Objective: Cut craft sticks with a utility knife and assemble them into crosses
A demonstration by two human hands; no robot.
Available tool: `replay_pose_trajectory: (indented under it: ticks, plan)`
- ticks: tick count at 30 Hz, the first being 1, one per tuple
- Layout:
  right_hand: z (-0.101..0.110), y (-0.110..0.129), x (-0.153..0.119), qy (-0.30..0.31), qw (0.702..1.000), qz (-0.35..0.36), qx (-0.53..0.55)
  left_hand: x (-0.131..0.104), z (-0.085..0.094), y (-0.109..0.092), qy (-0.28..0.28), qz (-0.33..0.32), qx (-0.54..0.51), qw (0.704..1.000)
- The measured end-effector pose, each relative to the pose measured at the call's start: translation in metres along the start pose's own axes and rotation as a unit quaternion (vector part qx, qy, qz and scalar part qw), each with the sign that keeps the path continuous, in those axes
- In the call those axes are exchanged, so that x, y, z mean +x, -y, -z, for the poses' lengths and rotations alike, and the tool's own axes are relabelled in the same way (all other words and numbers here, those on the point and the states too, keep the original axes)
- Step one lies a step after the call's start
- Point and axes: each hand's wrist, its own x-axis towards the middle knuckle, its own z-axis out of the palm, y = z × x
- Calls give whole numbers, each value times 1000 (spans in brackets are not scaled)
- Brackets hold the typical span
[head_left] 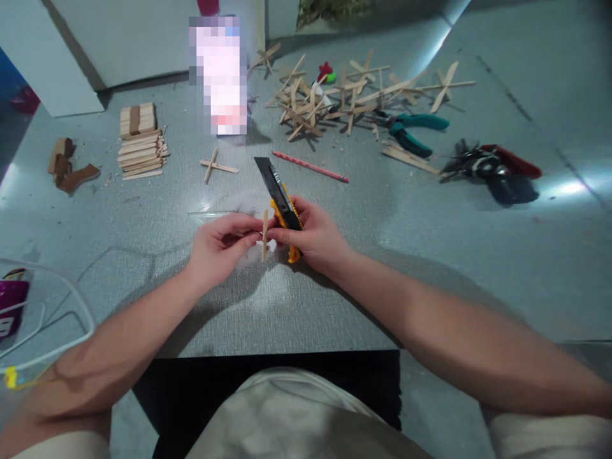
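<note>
While both hands met low over the table (296,319), a thin wooden stick (265,237) stood between them, the left hand (220,247) at one side and the right hand (319,234) at the other. The left hand's thumb and forefinger were pinched nearly together on the stick's middle, leaving both ends free above and below. The right hand was curled around a yellow-and-black utility knife (283,205), its thumb reaching past the handle toward the stick.

Several right fingers were hidden behind the knife, and whether a second stick crossed the first end-on could not be told. The stick's long axis ran nearly straight up and down in the view. The knife slanted beside it, its dark end pointing up and left, away from the person.

Just beyond, a small cross of two sticks (211,166) and a red pencil (310,167) lay on the table. Farther off were stacked sticks (142,153) to the left, a heap of crossed sticks (303,115) and teal-handled pliers (411,131). A bright upright object (222,80) was blurred into blocks; a dark cluster (492,169) with a red part was hard to make out.
</note>
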Motion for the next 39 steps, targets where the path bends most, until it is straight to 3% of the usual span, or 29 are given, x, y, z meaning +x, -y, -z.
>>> replay_pose_trajectory:
  ticks: [3, 8, 14, 19, 28, 39]
  plan:
    - [0, 1, 0, 7, 1000, -1, 3, -2, -2, -3, -16, -68, 67, 995]
    - [-5, -1, -2, 18, 999, -3, 38, -4, 0, -3, -15, -122, 148, 981]
    - [-7, -2, -5, 12, 993, -26, 118, -2, 4, 3, -41, -215, 254, 942]
    - [-6, -4, -3, -29, 994, -33, 100, 0, 7, 6, -1, -224, 261, 939]
    - [-7, -3, -4, -35, 994, -39, 92, 2, 15, 9, 30, -258, 296, 919]
    - [-8, -1, -4, -25, 993, -58, 102, -4, 14, 4, 8, -319, 380, 868]
